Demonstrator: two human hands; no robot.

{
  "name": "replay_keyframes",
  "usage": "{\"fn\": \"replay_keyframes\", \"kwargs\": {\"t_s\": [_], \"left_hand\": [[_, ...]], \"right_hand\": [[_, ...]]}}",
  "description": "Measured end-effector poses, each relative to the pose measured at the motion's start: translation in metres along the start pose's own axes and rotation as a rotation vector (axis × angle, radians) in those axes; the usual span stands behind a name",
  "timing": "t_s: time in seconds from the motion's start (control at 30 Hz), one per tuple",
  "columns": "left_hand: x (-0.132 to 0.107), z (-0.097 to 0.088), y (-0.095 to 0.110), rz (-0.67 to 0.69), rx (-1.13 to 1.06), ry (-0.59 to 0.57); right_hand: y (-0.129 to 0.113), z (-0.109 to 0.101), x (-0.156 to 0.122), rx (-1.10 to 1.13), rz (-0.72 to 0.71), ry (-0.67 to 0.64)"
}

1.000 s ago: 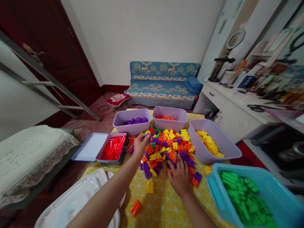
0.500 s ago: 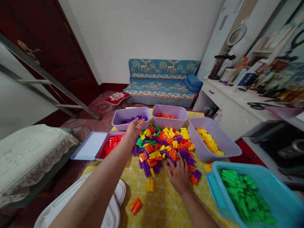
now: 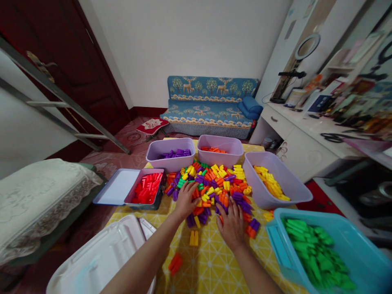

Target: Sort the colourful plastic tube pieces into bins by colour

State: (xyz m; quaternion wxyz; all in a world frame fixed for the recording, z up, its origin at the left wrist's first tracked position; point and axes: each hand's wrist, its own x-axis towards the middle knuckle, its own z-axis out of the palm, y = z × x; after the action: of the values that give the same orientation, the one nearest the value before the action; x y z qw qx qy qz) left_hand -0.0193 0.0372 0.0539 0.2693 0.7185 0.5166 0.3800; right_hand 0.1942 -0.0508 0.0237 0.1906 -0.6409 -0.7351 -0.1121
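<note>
A mixed heap of small plastic building pieces (image 3: 211, 177) in purple, orange, yellow and green lies mid-table. My left hand (image 3: 185, 201) is over the heap's near left side, fingers stretched out and apart, with pieces under its fingertips. At the near right side rests my right hand (image 3: 230, 224), fingers spread on orange and purple pieces; no firm grip shows. A single yellow piece (image 3: 194, 238) and an orange piece (image 3: 175, 263) lie apart on the yellow cloth.
Lilac bins hold purple pieces (image 3: 176, 153), orange pieces (image 3: 213, 150) and yellow pieces (image 3: 269, 181). Red pieces (image 3: 148, 188) fill a hinged box at left. A turquoise tub (image 3: 280, 245) with green pieces stands at right. White lids (image 3: 101, 253) lie at near left.
My left hand has moved back from over the purple bin to the heap, nearer to me. The right hand stays in about the same place.
</note>
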Motion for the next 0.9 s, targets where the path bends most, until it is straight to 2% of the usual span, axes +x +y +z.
{"fn": "replay_keyframes", "kwargs": {"t_s": [0.1, 0.3, 0.5, 0.67, 0.8, 0.9], "left_hand": [[-0.011, 0.005, 0.0, 0.086, 0.148, 0.029], [-0.017, 0.007, -0.01, 0.071, 0.153, 0.103], [-0.024, 0.009, -0.011, 0.067, 0.202, 0.081], [-0.033, 0.011, 0.015, 0.171, 0.329, 0.072], [-0.041, 0.025, 0.041, 0.318, 0.248, -0.086], [-0.045, 0.045, 0.056, 0.271, 0.092, -0.187]], "right_hand": [[0.002, 0.002, -0.001, -0.02, -0.021, 0.007], [0.007, 0.012, -0.005, 0.043, -0.031, 0.085], [0.01, 0.018, -0.006, 0.108, -0.02, 0.109], [0.009, 0.017, -0.005, 0.11, -0.037, 0.108], [0.011, 0.02, -0.008, 0.152, -0.036, 0.121], [0.014, 0.023, -0.01, 0.196, -0.022, 0.114]]}}
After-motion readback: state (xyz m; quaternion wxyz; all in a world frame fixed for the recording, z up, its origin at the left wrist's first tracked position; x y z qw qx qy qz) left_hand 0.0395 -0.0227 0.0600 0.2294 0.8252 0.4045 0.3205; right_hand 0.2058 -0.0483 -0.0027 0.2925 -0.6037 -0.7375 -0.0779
